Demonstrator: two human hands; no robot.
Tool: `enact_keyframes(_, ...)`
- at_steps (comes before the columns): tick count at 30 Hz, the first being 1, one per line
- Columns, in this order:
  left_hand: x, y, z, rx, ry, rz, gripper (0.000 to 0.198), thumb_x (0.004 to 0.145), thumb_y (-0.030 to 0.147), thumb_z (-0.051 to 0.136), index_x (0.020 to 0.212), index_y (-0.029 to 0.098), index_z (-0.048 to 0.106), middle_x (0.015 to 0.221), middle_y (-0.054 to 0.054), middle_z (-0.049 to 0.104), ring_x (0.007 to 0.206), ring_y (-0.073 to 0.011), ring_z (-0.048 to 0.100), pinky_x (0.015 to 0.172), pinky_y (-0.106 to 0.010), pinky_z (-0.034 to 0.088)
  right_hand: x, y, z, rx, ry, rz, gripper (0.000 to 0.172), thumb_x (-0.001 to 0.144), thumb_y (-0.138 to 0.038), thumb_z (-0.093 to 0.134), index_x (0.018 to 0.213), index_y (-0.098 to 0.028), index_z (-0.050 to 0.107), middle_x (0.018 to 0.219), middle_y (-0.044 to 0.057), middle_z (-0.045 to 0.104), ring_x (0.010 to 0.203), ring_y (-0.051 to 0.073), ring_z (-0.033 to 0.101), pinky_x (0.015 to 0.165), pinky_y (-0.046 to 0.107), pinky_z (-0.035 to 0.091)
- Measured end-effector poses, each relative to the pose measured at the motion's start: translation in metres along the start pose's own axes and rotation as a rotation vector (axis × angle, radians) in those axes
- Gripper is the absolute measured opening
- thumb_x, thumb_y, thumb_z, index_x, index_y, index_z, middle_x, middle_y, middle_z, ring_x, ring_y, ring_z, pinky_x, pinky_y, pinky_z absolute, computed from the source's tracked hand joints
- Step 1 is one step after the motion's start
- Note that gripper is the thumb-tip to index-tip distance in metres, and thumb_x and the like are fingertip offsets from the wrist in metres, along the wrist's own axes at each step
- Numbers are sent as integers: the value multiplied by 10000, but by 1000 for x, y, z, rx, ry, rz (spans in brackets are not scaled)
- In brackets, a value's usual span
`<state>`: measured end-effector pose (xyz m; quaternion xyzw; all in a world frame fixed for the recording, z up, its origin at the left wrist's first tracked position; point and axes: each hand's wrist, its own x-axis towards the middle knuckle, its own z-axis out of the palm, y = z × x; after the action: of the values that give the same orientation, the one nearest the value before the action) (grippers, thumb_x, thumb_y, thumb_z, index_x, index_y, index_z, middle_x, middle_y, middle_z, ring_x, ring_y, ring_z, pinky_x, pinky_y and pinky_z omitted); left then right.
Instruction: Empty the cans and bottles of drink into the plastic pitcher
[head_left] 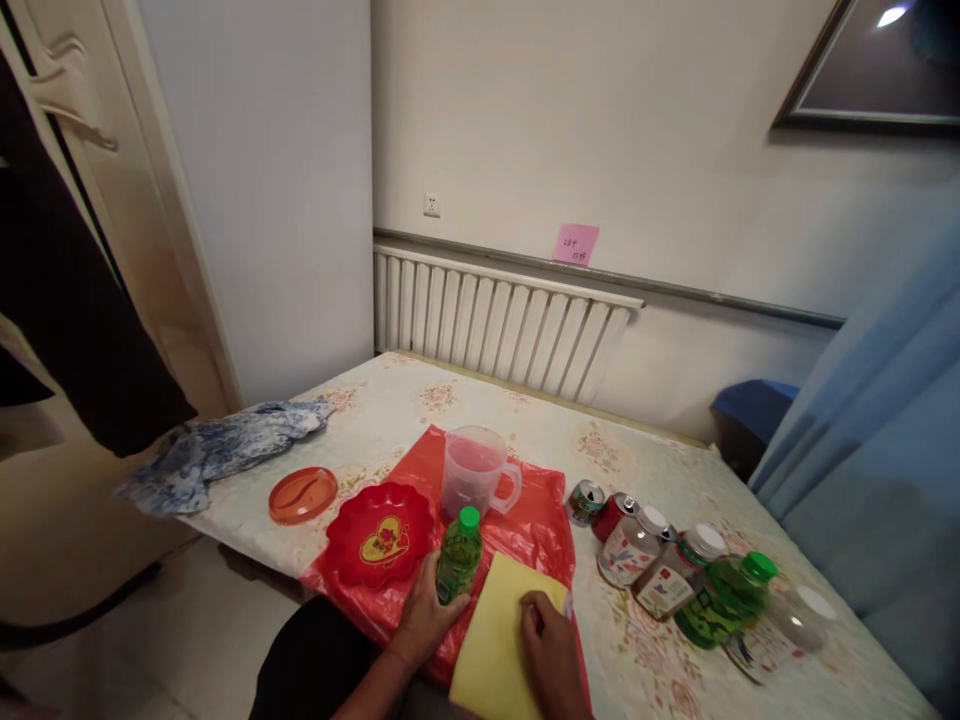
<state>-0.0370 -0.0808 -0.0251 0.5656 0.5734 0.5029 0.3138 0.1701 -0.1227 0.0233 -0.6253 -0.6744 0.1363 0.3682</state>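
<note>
My left hand (429,612) is wrapped round the lower part of a small green plastic bottle (460,550) with a green cap. The bottle stands nearly upright at the front of a red plastic sheet (544,510). My right hand (553,645) lies over a flat yellow sheet (499,620), its fingers curled in; whatever they hold, if anything, is hidden. Just behind the bottle is a clear plastic jug (476,475) with its handle to the right. A red scalloped plate (349,545) with a yellow heart print lies left of my left hand.
On the right stand cans (585,502) and several bottles, among them a larger green one (724,600). An orange round dish (302,495) and a blue-white cloth (232,450) lie left on the flowered tablecloth (510,400). Behind are a radiator (495,320) and a blue curtain (877,430).
</note>
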Motion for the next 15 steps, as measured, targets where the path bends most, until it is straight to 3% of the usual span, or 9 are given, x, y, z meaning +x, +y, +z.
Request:
enact_keyframes(2, 0, -1, 0, 8, -12, 19, 619, 631, 272, 722, 1215, 182, 533, 1210, -112, 614, 1194, -316, 557, 1055, -479, 414, 19, -20, -9, 83, -5, 16, 284, 910, -314, 409, 785, -187, 630, 634, 8, 610, 584, 163, 569, 569, 246, 407)
enact_keyframes(5, -1, -2, -1, 16, -38, 45, 608, 649, 276, 715, 1214, 166, 520, 1184, -115, 616, 1144, -299, 581, 1014, -453, 445, 49, -62, -21, 143, -1, -92, 223, 878, -344, 522, 921, -169, 654, 688, 5, 618, 637, 157, 573, 624, 241, 426)
enact_keyframes(9, -1, -3, -1, 0, -55, 69, 599, 656, 251, 704, 1218, 174, 508, 1137, -95, 628, 1082, -276, 603, 961, -419, 474, 76, -111, -28, 32, -2, -233, 379, 836, -385, 627, 1136, -154, 611, 840, 42, 662, 721, 176, 598, 687, 271, 445)
enact_keyframes(12, 0, -3, 0, -1, -56, 77, 598, 658, 234, 701, 1220, 176, 504, 1133, -90, 629, 1073, -273, 602, 955, -419, 473, 82, -133, -29, -101, -35, -283, 326, 828, -383, 658, 1081, -180, 623, 952, 68, 672, 828, 217, 625, 723, 302, 454)
enact_keyframes(15, 1, -2, 0, 1, -56, 85, 602, 656, 220, 700, 1223, 175, 502, 1152, -93, 623, 1090, -276, 590, 966, -425, 464, 84, -143, -29, -210, -97, -289, 192, 852, -324, 634, 982, -184, 633, 941, 73, 658, 866, 244, 626, 710, 318, 461)
